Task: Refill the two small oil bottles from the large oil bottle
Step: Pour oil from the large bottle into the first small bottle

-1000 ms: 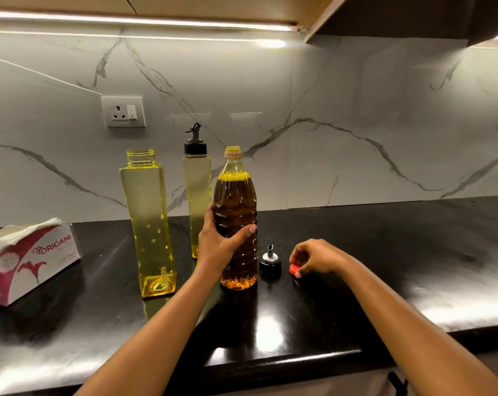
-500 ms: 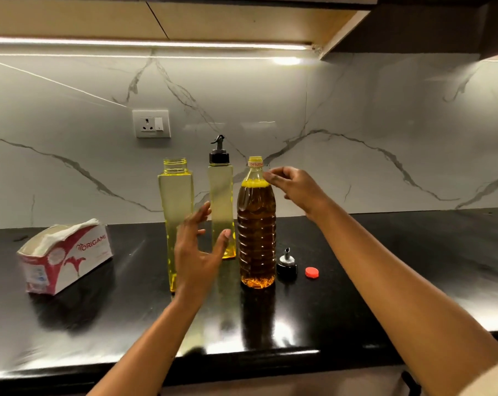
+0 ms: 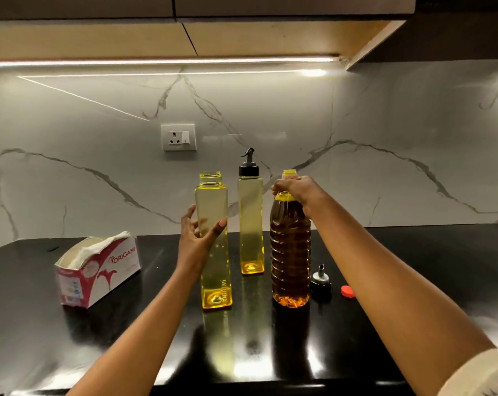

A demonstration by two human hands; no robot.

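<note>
The large oil bottle (image 3: 290, 252), full of amber oil and uncapped, stands on the black counter (image 3: 413, 281). My right hand (image 3: 298, 190) grips its neck from the right. Left of it stand two square yellow bottles. The nearer one (image 3: 216, 275) has no cap, and my left hand (image 3: 197, 238) wraps around its left side with fingers spread; whether it grips is unclear. The farther one (image 3: 250, 224) carries a black pourer cap. A loose black pourer cap (image 3: 320, 281) and a red cap (image 3: 347, 291) lie right of the large bottle.
A red-and-white tissue box (image 3: 99, 270) sits on the counter at the left. A wall socket (image 3: 179, 137) is set in the marble backsplash behind the bottles. The counter's front edge runs below my forearms.
My right hand left the red cap on the counter and rose to the large bottle's neck. My left hand let go of the large bottle and moved left to the open yellow bottle.
</note>
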